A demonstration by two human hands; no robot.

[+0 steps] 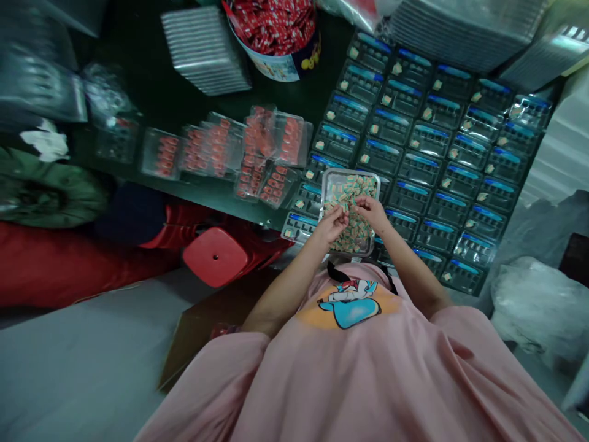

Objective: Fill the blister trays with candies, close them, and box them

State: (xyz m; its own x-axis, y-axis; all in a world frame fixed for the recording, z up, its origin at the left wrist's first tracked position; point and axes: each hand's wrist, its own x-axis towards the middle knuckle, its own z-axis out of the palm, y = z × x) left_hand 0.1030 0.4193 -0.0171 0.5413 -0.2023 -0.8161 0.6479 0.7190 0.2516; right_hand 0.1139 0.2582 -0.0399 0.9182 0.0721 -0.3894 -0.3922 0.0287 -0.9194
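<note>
A clear plastic tray (pixel 324 187) sits at the table's near edge, filled with small tan-and-green pieces (pixel 353 236). Over its left side, my left hand (pixel 332 224) is closed, with a small tan-and-green piece at its fingertips. My right hand (pixel 372 212) reaches in from the right, thumb and fingers pinched together just above the pieces. What sits between those fingertips is too small to make out. Around the tray lie rows of clear blister trays (pixel 389 126), each with a blue strip; many hold one small tan piece.
Left of the tray lie clear packs of red pieces (pixel 276 184). Behind them stand a stack of clear trays (pixel 202 52) and a tub (pixel 280 66) of red packets. More stacked trays (pixel 460 31) are at the back right. A red stool (pixel 215 256) stands below the table edge.
</note>
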